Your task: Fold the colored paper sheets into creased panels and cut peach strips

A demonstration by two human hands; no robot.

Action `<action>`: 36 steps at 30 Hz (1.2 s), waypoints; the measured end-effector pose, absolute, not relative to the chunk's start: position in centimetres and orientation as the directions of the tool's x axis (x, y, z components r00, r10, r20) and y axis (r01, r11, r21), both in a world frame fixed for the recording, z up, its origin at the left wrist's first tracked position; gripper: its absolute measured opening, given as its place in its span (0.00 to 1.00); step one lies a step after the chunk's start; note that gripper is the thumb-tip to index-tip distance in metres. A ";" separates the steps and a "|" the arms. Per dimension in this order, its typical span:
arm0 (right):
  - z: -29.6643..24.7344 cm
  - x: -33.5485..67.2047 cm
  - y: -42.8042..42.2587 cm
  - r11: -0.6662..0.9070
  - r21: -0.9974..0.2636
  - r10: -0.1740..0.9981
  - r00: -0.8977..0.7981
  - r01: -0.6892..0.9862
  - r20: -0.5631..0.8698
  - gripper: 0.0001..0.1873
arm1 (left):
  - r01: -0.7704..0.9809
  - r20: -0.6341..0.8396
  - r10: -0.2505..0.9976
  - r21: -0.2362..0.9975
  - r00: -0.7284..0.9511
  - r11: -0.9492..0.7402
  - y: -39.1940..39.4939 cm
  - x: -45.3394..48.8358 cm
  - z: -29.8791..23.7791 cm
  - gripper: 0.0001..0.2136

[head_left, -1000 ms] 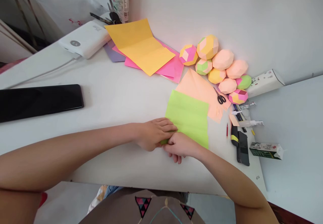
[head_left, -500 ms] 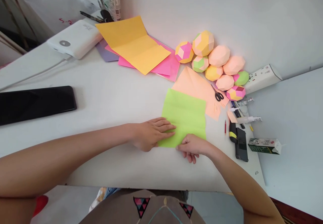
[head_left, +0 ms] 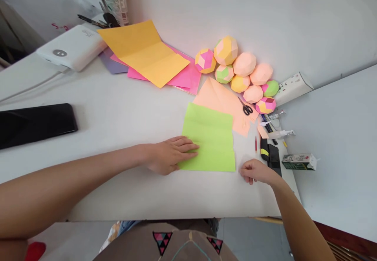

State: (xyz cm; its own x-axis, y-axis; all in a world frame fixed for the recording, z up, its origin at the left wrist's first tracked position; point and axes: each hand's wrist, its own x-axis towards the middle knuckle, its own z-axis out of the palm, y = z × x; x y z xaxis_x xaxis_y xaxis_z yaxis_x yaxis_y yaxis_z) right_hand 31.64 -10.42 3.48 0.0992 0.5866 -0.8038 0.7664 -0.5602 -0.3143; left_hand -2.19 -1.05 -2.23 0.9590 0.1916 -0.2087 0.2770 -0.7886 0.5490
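A sheet of light green paper point(head_left: 212, 135) with faint creases lies on the white table. My left hand point(head_left: 171, 155) rests flat on its left part, fingers stretched out across it. Just off the paper's lower right corner is my right hand point(head_left: 255, 171), apart from the sheet, with its fingers curled in and nothing showing in them. Beyond the green sheet, partly under it, lies peach paper point(head_left: 216, 93) with a cut edge. Black-handled scissors point(head_left: 246, 110) lie on the peach paper.
Several faceted paper balls point(head_left: 244, 64) sit against the wall. Orange paper point(head_left: 147, 53) tops a pink sheet point(head_left: 191, 74) at the back left. A black phone point(head_left: 38, 123) and a white power bank point(head_left: 70, 47) lie left. A box cutter point(head_left: 264, 151) and a drink carton point(head_left: 299, 161) stand right.
My right hand has slid right, off the green paper's near edge, its fingers still curled. My left hand stays flat on the sheet. The whole view has shifted slightly.
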 end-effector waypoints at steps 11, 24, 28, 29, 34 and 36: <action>0.4 14.8 -8.0 -0.224 -0.587 0.645 -0.332 0.778 -0.688 0.12 | 0.296 -0.205 0.215 0.611 0.955 -0.734 -0.8 -2.0 -2.1 0.31; 0.0 14.6 -5.9 -0.406 -0.400 0.410 -0.227 0.822 -0.883 0.08 | 0.271 -0.155 0.224 0.633 0.962 -0.725 -1.0 -2.2 -2.6 0.28; 0.4 18.4 -6.1 -0.483 -0.330 0.360 -0.160 0.811 -0.919 0.11 | 0.268 -0.159 0.217 0.615 0.963 -0.742 -1.0 -2.2 -2.7 0.32; 0.7 20.1 -6.3 -0.492 -0.321 0.366 -0.142 0.809 -0.920 0.12 | 0.268 -0.159 0.216 0.611 0.963 -0.745 -1.0 -2.3 -2.6 0.32; 3.2 30.4 -8.6 -0.513 -0.270 0.530 0.054 0.815 -0.846 0.13 | 0.273 -0.178 0.207 0.603 0.962 -0.749 -1.1 -2.4 -2.2 0.31; 3.9 33.1 -10.0 -0.507 -0.282 0.660 0.157 0.814 -0.735 0.14 | 0.273 -0.186 0.200 0.602 0.962 -0.751 -1.1 -2.4 -2.2 0.30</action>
